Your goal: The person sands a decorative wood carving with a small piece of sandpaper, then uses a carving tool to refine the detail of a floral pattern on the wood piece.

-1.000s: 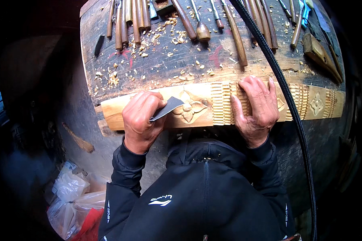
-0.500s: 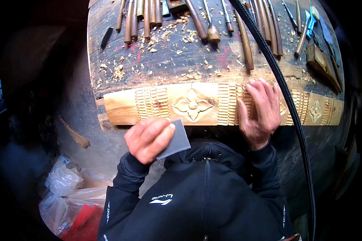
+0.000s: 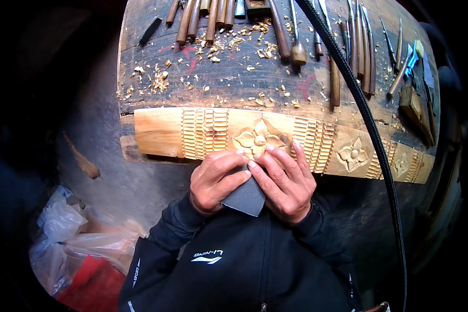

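A long pale wooden board [image 3: 158,130], carved with flowers and bands of short grooves, lies along the near edge of the workbench. Between my hands, at the board's front edge, a dark grey sheet of sandpaper [image 3: 247,195] is pinched. My left hand [image 3: 216,179] grips its left side with thumb and fingers. From the other side my right hand [image 3: 285,182] holds the sheet's upper edge, fingertips close together just below the large carved flower [image 3: 259,138]. The fingers partly cover the sheet's top and the flower's lower petals.
Wooden-handled carving chisels [image 3: 211,23] lie in rows across the far bench, among wood shavings [image 3: 159,80]. A wooden block plane [image 3: 416,112] rests at the right. One black cable [image 3: 366,104] hangs across the view. Plastic bags [image 3: 62,229] and a small broom [image 3: 83,158] are on the floor at left.
My right hand has left the board's grooved part and moved left to the sandpaper. My left hand has brought the sheet right, so both hands now meet on it. The view has shifted slightly.
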A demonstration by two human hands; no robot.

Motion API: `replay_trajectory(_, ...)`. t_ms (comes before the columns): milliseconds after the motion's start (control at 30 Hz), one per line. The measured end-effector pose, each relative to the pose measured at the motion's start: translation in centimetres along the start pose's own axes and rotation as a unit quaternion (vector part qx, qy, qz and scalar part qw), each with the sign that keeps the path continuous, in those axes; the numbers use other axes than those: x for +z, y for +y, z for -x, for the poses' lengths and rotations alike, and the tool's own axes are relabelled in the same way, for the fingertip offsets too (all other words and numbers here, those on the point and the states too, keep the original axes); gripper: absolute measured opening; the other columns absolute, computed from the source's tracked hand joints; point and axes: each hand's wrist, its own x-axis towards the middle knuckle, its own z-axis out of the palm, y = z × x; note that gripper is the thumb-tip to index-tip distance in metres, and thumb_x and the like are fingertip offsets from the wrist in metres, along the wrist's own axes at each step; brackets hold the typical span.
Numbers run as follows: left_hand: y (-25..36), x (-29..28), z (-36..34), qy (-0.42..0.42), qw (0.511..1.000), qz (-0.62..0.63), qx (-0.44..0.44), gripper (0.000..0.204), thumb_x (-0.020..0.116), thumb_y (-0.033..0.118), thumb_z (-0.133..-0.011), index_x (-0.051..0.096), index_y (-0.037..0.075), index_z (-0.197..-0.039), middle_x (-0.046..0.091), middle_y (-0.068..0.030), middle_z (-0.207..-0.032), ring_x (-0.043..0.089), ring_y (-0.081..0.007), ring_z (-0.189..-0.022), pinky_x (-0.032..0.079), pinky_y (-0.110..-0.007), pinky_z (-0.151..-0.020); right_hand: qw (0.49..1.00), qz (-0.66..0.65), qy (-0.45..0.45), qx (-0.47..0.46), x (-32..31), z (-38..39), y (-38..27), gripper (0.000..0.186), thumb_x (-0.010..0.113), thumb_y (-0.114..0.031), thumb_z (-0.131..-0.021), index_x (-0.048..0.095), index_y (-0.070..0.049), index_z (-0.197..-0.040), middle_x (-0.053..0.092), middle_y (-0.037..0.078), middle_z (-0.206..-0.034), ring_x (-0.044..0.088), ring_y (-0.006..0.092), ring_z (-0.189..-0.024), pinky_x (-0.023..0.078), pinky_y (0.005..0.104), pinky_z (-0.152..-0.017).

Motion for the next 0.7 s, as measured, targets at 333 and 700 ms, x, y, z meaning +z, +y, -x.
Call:
replay_trajectory(333, -1.6, -0.8, 0.1, 0.01, 0.995, -0.09, 0.031, 0.045, 0.086, 0.014, -0.079, 0.09, 0.009, -0.124, 0.082, -0.0058, -0.115, 0.076, -0.0307, -0.106, 0.066, -0.049, -0.096, 0.999, 0.037, -0.013, 0.003, -0.4, -0.3, 0.3, 0.032, 0.082, -0.013, -0.095, 0.09, -0.011, -0.126, 0.086, 0.006, -0.124, 0.079, 0.0305, -0.132, 0.049, 0.0616, -0.131)
replay_trajectory(700, -1.9, -1.0, 0.0, 0.014, 0.993, -0.116, 0.025, 0.049, 0.086, 0.014, -0.078, 0.089, 0.008, -0.127, 0.084, -0.0086, -0.118, 0.078, -0.0325, -0.107, 0.066, -0.049, -0.097, 0.998, 0.047, -0.025, -0.014, 0.8, -1.5, 0.5, 0.034, 0.079, -0.017, -0.096, 0.088, -0.008, -0.128, 0.084, 0.009, -0.133, 0.076, 0.0336, -0.139, 0.053, 0.0632, -0.127)
